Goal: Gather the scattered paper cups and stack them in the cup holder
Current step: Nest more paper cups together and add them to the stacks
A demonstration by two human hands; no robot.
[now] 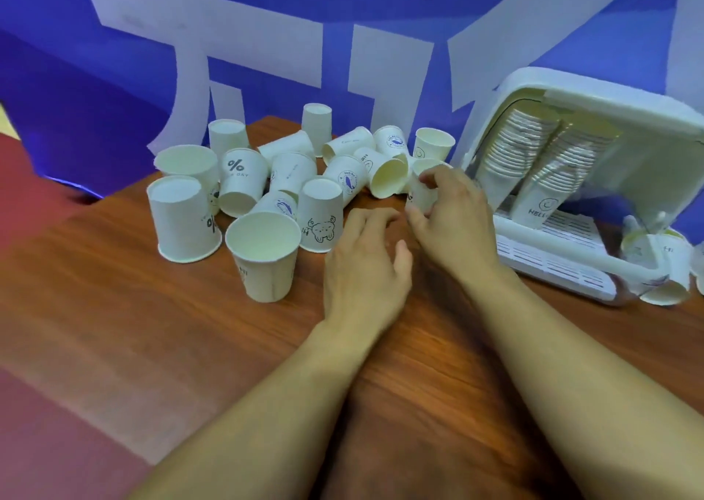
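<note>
Wood desk (114, 309) carries a white cup holder (571, 88) at right, with two tilted stacks inside. Both forearms reach forward. The left hand (365, 267) hovers relaxed, fingers loosely spread. The right hand (453, 221) pinches a white paper cup (418, 195) beside the scattered cups (244, 183).

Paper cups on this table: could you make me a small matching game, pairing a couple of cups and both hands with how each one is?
Things:
1 bear cup
2 nearest cup
3 right hand
4 left hand

States:
A grips a small cup
B stands upright, mouth up
C stands upside down
D holds nothing

Pairs: 1-C, 2-B, 3-A, 4-D
</note>
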